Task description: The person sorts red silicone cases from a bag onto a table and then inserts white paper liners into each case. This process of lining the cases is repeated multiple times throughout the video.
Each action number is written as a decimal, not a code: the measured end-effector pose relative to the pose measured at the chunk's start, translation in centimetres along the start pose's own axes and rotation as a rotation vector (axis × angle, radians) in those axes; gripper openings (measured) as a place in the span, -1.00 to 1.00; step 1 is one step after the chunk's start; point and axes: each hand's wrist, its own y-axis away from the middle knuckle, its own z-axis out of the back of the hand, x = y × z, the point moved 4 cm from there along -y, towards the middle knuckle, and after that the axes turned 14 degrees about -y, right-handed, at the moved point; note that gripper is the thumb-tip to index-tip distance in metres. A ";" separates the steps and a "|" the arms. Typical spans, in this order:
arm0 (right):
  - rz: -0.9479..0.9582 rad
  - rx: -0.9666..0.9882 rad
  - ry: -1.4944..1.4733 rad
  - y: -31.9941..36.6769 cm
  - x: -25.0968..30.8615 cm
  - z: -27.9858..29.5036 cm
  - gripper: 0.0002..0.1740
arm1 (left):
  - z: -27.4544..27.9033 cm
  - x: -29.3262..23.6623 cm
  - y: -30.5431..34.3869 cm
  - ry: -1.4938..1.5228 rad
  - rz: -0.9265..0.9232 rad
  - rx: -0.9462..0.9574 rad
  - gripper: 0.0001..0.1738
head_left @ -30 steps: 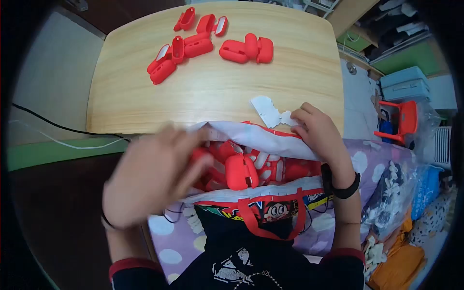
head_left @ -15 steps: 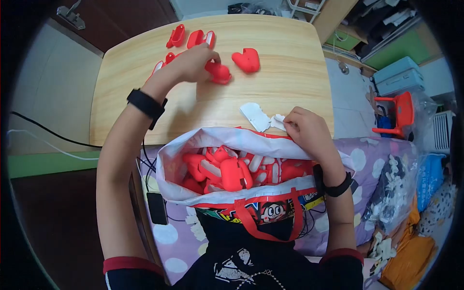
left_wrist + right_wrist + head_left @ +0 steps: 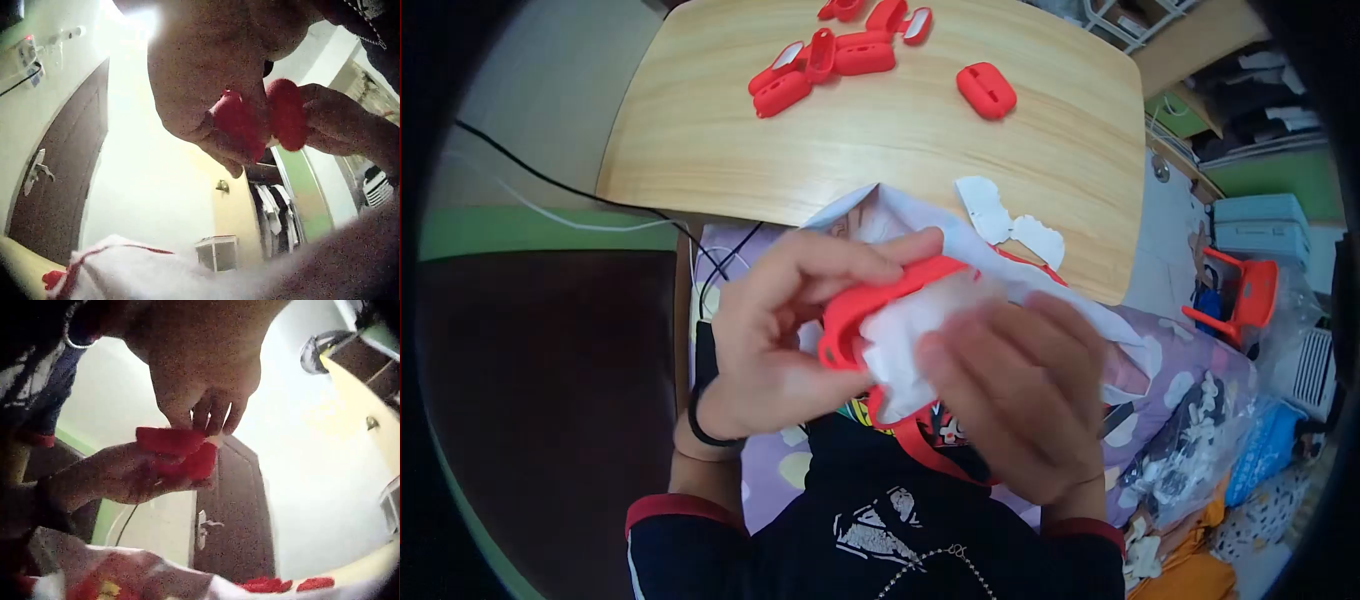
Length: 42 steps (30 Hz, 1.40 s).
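Note:
Above the bag, the left hand [image 3: 775, 335] grips a red case [image 3: 890, 285], thumb below and fingers above. A crumpled-looking white piece [image 3: 895, 335] shows at the case's opening. The right hand [image 3: 1020, 390], blurred, has its fingertips on that white piece and covers part of it. In the right wrist view the right hand [image 3: 203, 369] pinches at the end of the red case [image 3: 172, 440], which lies in the left hand [image 3: 119, 478]. The left wrist view shows red parts [image 3: 240, 125] between the hands, dark and grainy.
Several red cases [image 3: 865, 55] lie at the back left of the wooden table [image 3: 880, 140], with one red case [image 3: 985, 90] farther right. Two white pieces [image 3: 983, 208] rest near the front edge. The bag's white lining [image 3: 1085, 305] overlaps that edge. A cable [image 3: 570, 185] runs at the left.
The left hand has come back from the table with a red case. The right hand has left the white pieces by the table edge and joined it over the bag. The head view has shifted.

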 end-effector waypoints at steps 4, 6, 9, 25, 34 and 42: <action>0.077 0.048 0.008 1.7 0.3 -1.7 -0.71 | -1.0 0.8 1.3 0.017 -0.013 -0.040 -0.54; 0.058 0.075 0.006 1.9 0.1 -2.0 -0.69 | -1.2 1.3 1.6 0.019 0.007 -0.031 -0.56; 0.006 0.116 0.024 1.9 0.0 -2.2 -0.66 | -1.4 1.7 1.7 0.009 0.029 -0.013 -0.58; -0.188 0.190 -0.113 2.8 -0.9 -4.7 -0.66 | -1.5 3.6 2.5 -0.031 0.149 -0.115 -0.65; -0.076 0.285 -0.366 3.5 -0.1 -4.9 -0.69 | 1.6 0.1 5.0 -0.502 0.029 -0.020 -0.54; -0.663 0.037 0.061 3.7 -14.3 -4.4 -0.78 | -2.9 3.6 7.8 0.692 0.579 -0.055 -0.24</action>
